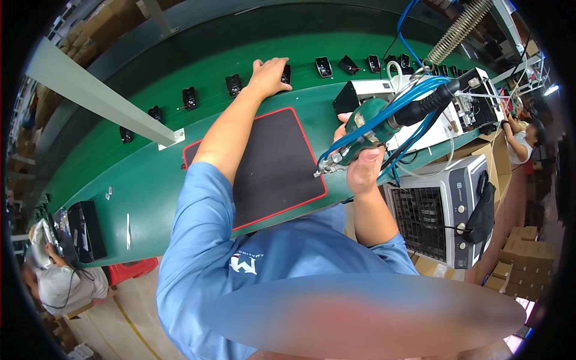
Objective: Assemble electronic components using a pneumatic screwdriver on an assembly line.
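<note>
On a green belt (207, 69) along the tabletop's (156, 204) far edge, the left hand (269, 78) clasps a black device (286, 74); the right hand (364, 170) grips a green power tool (369, 114) near a red-bordered mat (273, 168) at the near edge. An air cooler (455, 210) stands close by.

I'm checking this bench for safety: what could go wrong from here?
The blue hoses running along the green tool could snag when the right hand moves. The tool's metal tip might scrape the black mat, whose edge is near. The black part could slip from the left hand.
</note>
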Demonstrator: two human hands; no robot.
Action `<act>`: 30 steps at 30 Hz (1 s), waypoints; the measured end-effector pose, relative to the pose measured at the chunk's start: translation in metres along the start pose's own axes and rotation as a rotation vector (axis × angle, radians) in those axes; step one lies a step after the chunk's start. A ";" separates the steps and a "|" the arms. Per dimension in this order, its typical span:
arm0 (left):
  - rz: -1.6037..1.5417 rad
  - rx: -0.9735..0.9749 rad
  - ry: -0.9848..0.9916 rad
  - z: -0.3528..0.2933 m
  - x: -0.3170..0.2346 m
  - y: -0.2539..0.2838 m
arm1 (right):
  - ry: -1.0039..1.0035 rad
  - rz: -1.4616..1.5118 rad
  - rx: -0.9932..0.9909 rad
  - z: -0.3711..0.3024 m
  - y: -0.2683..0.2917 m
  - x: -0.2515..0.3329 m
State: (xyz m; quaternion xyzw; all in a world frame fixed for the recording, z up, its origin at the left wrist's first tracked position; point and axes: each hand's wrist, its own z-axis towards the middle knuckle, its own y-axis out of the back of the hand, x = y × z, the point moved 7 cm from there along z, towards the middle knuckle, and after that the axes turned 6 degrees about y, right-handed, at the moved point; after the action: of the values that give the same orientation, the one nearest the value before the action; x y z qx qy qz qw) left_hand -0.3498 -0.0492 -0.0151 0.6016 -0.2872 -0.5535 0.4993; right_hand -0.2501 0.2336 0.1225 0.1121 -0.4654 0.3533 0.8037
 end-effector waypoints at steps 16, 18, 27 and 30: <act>-0.460 -0.209 0.240 -0.292 -0.035 0.035 | 0.135 0.169 0.169 0.030 -0.086 -0.004; -0.518 -0.183 0.273 -0.300 -0.037 0.024 | -0.020 0.396 0.030 0.017 -0.097 -0.017; -0.458 -0.242 0.086 -0.295 -0.044 0.022 | -0.049 0.348 -0.064 -0.003 -0.106 -0.028; -0.474 -0.288 0.083 -0.295 -0.047 0.027 | -0.106 0.468 -0.024 -0.009 -0.108 -0.033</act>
State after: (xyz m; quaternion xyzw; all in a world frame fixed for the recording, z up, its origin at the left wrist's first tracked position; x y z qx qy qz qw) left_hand -0.0736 0.0678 -0.0055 0.5969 -0.0363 -0.6650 0.4474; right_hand -0.1824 0.1448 0.1065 0.0098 -0.5244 0.5181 0.6756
